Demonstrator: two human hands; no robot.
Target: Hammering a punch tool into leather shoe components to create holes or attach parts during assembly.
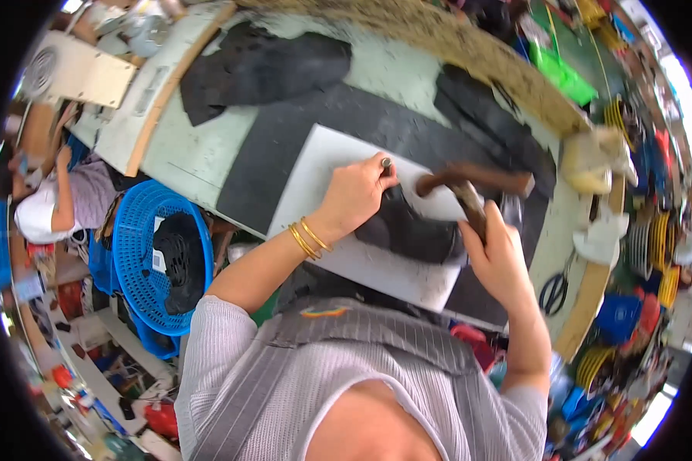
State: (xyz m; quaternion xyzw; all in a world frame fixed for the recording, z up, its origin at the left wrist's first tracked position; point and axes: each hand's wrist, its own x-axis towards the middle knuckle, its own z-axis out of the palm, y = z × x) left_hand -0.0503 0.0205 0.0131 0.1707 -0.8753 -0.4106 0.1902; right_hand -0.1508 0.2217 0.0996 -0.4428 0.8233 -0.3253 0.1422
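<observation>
My left hand (355, 194) is closed around a short metal punch (386, 164), its round top end showing above the fingers. Under that hand and to its right lies a piece of black leather (411, 232) on a white board (300, 180). In my right hand (496, 250) is the wooden handle of a hammer (473, 203). The hammer's rusty brown head (488, 178) hangs over the board, to the right of the punch and apart from it. The punch's lower tip is hidden behind my left hand.
A dark mat (265, 150) lies beneath the board. More black leather pieces (265, 69) rest at the table's back left and back right (492, 119). Black-handled scissors (553, 293) lie at the right. A blue basket (127, 261) stands left; beyond it is another person (73, 196).
</observation>
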